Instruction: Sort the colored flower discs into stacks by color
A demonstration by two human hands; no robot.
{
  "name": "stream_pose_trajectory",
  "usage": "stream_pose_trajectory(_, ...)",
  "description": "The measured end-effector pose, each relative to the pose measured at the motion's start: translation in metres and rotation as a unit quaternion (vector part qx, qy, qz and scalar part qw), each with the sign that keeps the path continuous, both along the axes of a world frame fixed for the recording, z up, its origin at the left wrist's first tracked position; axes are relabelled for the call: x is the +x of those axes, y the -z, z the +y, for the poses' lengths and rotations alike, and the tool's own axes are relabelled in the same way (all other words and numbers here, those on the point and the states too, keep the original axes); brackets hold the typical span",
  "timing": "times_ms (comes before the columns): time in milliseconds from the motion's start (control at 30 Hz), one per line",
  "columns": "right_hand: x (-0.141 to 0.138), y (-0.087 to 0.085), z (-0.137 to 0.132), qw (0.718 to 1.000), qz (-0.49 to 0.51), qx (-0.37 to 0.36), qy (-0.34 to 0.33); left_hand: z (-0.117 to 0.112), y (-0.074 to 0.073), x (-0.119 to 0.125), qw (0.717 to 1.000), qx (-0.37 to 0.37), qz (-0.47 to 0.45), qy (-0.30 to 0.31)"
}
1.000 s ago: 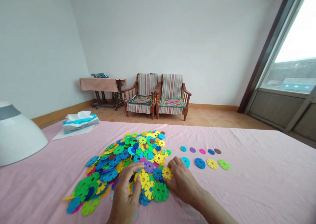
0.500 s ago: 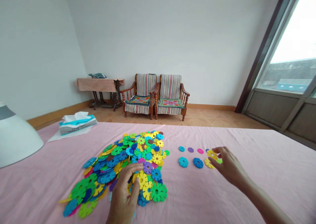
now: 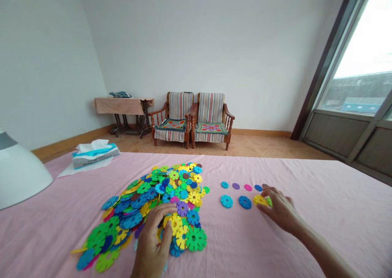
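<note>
A heap of flat, notched plastic discs [image 3: 147, 204] in several colours lies on the pink tablecloth [image 3: 275, 249]. My left hand [image 3: 154, 239] rests on the near edge of the heap, fingers spread over yellow and purple discs. To the right, sorted discs form two rows: small teal [image 3: 225, 185], purple [image 3: 235, 186], pink [image 3: 248, 187] and blue ones behind, large teal [image 3: 226, 201], blue [image 3: 245, 202] and yellow [image 3: 259, 200] ones in front. My right hand [image 3: 280, 208] pinches the right edge of the yellow disc and hides most of a green disc beside it.
A tissue box [image 3: 93, 154] sits at the table's far left, and a white domed object [image 3: 18, 172] at the left edge. Beyond the table stand two striped wooden armchairs [image 3: 192, 121], a small side table [image 3: 122, 104] and a large window [image 3: 361, 86].
My right hand took a yellow disc from the heap, carried it right to the sorted rows and now holds it down at the yellow spot. My left hand stayed on the heap.
</note>
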State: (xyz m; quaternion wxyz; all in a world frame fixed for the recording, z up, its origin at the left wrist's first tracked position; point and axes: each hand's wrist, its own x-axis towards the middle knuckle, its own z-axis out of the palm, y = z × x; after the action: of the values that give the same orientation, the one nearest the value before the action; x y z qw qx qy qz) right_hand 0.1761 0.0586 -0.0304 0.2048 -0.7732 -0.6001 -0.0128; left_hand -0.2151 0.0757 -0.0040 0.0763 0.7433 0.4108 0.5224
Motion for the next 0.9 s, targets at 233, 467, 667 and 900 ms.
stream_pose_trajectory(233, 0.000, -0.001, 0.000, 1.000, -0.008, -0.018, -0.017, 0.000, -0.002, 0.000, 1.000, -0.007, -0.005, -0.001)
stream_pose_trajectory(467, -0.002, -0.002, -0.001, 1.000, -0.016, -0.013, -0.013, 0.000, 0.002, 0.000, 1.000, -0.022, -0.006, -0.006)
stream_pose_trajectory(667, -0.043, -0.032, -0.006, 0.993, 0.044, 0.075, -0.086, 0.000, 0.002, 0.000, 1.000, -0.027, -0.009, -0.003)
stream_pose_trajectory(900, -0.161, -0.053, -0.032, 0.948, 0.147, 0.033, -0.281, -0.002, -0.002, 0.002, 0.999, -0.027, -0.016, -0.006)
